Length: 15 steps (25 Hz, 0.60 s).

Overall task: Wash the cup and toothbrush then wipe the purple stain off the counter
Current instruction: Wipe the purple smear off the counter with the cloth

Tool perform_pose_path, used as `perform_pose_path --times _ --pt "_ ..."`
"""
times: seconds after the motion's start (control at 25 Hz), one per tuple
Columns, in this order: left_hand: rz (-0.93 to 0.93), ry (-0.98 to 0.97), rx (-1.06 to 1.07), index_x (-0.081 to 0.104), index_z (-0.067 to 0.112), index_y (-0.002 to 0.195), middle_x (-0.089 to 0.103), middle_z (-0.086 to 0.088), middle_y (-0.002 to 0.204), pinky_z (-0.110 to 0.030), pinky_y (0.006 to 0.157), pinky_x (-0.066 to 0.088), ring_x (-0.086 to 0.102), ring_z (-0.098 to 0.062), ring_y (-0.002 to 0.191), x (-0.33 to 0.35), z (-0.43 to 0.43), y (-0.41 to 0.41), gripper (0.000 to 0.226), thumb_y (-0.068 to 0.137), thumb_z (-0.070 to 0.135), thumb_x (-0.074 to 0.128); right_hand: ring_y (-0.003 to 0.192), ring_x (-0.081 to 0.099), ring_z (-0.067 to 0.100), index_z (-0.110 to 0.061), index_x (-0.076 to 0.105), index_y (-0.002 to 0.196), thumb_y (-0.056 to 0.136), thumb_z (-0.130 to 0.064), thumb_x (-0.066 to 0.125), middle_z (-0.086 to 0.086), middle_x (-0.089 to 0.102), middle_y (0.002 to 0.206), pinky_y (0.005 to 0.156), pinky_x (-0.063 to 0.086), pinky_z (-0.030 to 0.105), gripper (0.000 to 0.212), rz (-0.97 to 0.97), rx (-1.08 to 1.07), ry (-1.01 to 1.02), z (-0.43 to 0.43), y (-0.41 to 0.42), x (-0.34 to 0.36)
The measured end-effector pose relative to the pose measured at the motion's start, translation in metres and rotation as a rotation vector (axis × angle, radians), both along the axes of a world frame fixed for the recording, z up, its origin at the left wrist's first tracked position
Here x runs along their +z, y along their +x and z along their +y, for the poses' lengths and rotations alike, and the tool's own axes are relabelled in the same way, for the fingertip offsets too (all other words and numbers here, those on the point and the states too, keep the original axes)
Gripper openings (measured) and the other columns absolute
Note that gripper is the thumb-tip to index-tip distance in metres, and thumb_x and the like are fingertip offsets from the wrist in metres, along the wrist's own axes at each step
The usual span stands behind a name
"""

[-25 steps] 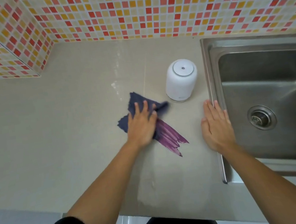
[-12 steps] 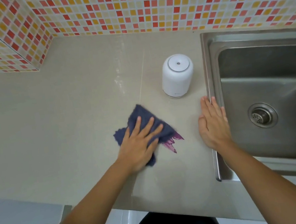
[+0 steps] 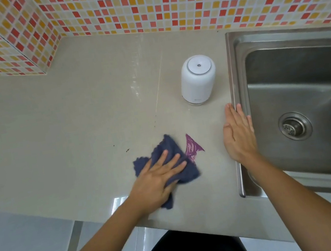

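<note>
My left hand [image 3: 157, 178] presses flat, fingers spread, on a dark blue cloth [image 3: 168, 148] lying on the beige counter [image 3: 74, 128]. A purple stain [image 3: 194, 149] shows just right of the cloth, its lower part under the cloth's edge. My right hand [image 3: 239, 135] rests flat and open on the counter against the sink's left rim, holding nothing. No cup or toothbrush is in view.
A white cylindrical device [image 3: 198, 79] stands on the counter behind the stain, next to the steel sink [image 3: 233, 55]. Mosaic tile walls [image 3: 142, 4] close the back and left. A few dark specks [image 3: 127, 150] lie left of the cloth. The counter's front edge is near my body.
My left hand has dragged the cloth down toward the front edge over the stain. The stain's upper part is uncovered again and looks smaller and fainter. My right hand stayed put.
</note>
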State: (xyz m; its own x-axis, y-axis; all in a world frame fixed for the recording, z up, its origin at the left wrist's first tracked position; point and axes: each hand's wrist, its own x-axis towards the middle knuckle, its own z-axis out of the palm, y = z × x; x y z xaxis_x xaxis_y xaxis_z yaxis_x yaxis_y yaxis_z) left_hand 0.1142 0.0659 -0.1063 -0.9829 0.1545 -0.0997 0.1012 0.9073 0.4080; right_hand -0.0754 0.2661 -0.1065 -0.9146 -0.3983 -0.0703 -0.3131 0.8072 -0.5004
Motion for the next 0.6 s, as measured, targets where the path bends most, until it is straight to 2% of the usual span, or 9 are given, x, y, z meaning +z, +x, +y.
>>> perform_pose_path --times 0.08,0.16,0.2,0.24,0.32,0.36,0.44,0.52,0.6 --pt "0.024 -0.005 0.114 0.018 0.043 0.145 0.027 0.01 0.152 -0.041 0.114 0.02 0.016 -0.021 0.145 -0.005 -0.031 0.005 0.05 0.096 0.047 0.024 0.144 -0.002 0.009 -0.013 0.014 0.148 0.087 -0.026 0.012 -0.004 0.012 0.157 0.113 -0.012 0.026 0.063 -0.006 -0.006 -0.008 -0.001 0.0 0.0" --pt "-0.011 0.027 0.358 0.029 0.032 0.145 0.028 0.007 0.152 -0.042 0.113 0.02 0.013 -0.021 0.145 0.004 -0.032 -0.04 0.059 0.091 0.053 0.015 0.144 -0.002 0.01 -0.013 0.014 0.148 0.087 -0.026 0.012 -0.004 0.011 0.157 0.113 -0.012 0.026 0.063 -0.011 -0.004 0.0 0.0 0.0 0.0" --pt "-0.019 0.012 0.406 0.035 0.029 0.144 0.03 0.006 0.152 -0.042 0.112 0.019 0.013 -0.023 0.145 0.009 -0.015 -0.063 0.064 0.089 0.052 0.013 0.145 -0.001 0.01 -0.013 0.014 0.148 0.086 -0.025 0.012 -0.003 0.011 0.157 0.113 -0.012 0.026 0.064 -0.011 -0.001 0.002 -0.001 0.0 0.0" --pt "-0.011 -0.006 0.361 0.04 0.027 0.142 0.035 0.004 0.15 -0.04 0.11 0.019 0.018 -0.025 0.144 0.012 0.009 -0.076 0.064 0.088 0.05 0.015 0.145 0.0 0.012 -0.012 0.015 0.148 0.086 -0.025 0.012 -0.002 0.012 0.157 0.113 -0.011 0.027 0.064 -0.008 0.0 0.0 -0.001 -0.001 0.0" --pt "0.08 -0.033 0.067 0.051 0.023 0.135 0.048 0.001 0.142 -0.037 0.106 0.021 0.034 -0.029 0.138 0.008 0.044 -0.063 0.053 0.09 0.04 0.03 0.145 0.002 0.014 -0.01 0.017 0.148 0.085 -0.024 0.013 0.0 0.014 0.157 0.114 -0.008 0.029 0.065 -0.002 0.004 -0.015 -0.001 -0.001 0.0" --pt "0.106 -0.041 -0.085 0.054 0.022 0.133 0.051 0.001 0.14 -0.035 0.105 0.021 0.039 -0.028 0.135 0.005 0.044 -0.04 0.047 0.091 0.036 0.036 0.145 0.002 0.014 -0.009 0.018 0.147 0.085 -0.024 0.013 0.001 0.015 0.157 0.115 -0.006 0.03 0.064 -0.007 0.005 -0.028 0.0 -0.001 0.0" --pt "0.13 -0.039 -0.191 0.052 0.023 0.133 0.051 0.004 0.139 -0.032 0.109 0.02 0.04 -0.023 0.134 0.003 0.008 -0.003 0.042 0.095 0.035 0.038 0.145 0.001 0.013 -0.009 0.017 0.147 0.086 -0.023 0.013 0.0 0.014 0.157 0.115 -0.006 0.029 0.064 -0.028 0.009 -0.057 0.001 -0.002 0.0" --pt "0.129 -0.045 -0.066 0.046 0.023 0.137 0.045 0.006 0.142 -0.034 0.11 0.022 0.033 -0.02 0.137 0.002 -0.032 -0.009 0.047 0.099 0.043 0.026 0.145 0.0 0.011 -0.01 0.016 0.148 0.086 -0.024 0.013 -0.001 0.013 0.157 0.114 -0.008 0.026 0.063 -0.045 0.009 -0.07 0.0 -0.001 0.001" --pt "0.079 -0.034 0.187 0.043 0.025 0.139 0.041 0.005 0.146 -0.042 0.108 0.028 0.022 -0.019 0.141 0.003 -0.037 -0.049 0.053 0.096 0.047 0.022 0.144 0.0 0.01 -0.01 0.016 0.148 0.086 -0.025 0.013 -0.002 0.013 0.157 0.114 -0.008 0.025 0.064 -0.043 0.004 -0.075 0.001 -0.002 0.0"
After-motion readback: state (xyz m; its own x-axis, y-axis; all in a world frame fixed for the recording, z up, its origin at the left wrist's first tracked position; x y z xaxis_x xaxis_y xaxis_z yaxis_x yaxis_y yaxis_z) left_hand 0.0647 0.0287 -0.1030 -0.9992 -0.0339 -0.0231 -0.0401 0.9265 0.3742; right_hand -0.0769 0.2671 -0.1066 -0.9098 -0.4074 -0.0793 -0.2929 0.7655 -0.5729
